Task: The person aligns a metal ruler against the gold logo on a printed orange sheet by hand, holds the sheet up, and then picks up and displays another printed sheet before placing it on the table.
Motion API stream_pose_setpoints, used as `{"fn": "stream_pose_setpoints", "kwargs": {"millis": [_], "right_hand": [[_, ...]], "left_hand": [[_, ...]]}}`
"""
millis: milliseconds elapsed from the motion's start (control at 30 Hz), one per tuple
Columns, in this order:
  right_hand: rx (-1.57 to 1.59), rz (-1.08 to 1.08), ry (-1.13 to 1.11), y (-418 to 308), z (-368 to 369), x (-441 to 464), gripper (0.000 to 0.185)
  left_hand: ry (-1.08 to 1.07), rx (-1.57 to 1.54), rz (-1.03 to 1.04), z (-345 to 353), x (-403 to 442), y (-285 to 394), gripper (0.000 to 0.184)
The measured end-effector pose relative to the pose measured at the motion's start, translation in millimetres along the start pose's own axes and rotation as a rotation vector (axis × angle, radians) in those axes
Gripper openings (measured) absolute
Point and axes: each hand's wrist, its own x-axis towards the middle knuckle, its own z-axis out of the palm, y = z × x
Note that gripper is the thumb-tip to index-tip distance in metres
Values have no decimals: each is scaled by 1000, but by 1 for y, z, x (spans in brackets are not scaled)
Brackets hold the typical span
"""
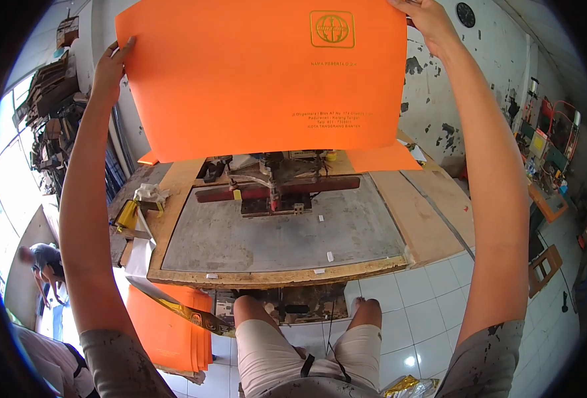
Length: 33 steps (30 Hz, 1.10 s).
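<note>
A large orange sheet with gold print, a globe emblem and lines of text at its right side, hangs raised in front of me. My left hand pinches its left edge. At the upper right corner, my right hand grips the sheet, partly cut off by the frame's top. Below the sheet stands a press with a dark red bar over a grey metal plate. Small white pieces lie along the plate's front.
More orange sheets lie behind the plate at right. A stack of orange sheets sits low at left, beside a hanging gold foil strip. A yellow roll rests at the table's left. Another person bends over at far left.
</note>
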Motion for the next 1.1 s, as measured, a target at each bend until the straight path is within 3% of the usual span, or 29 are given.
{"fn": "stream_pose_setpoints", "kwargs": {"millis": [533,1100], "right_hand": [[-31,-33,42,-17,-16,11,23],[-39,-34,37,-23,-15,1,25]], "left_hand": [[14,-25,78,-1,32,27,79],[-5,-28,32,-4,26,26,80]]}}
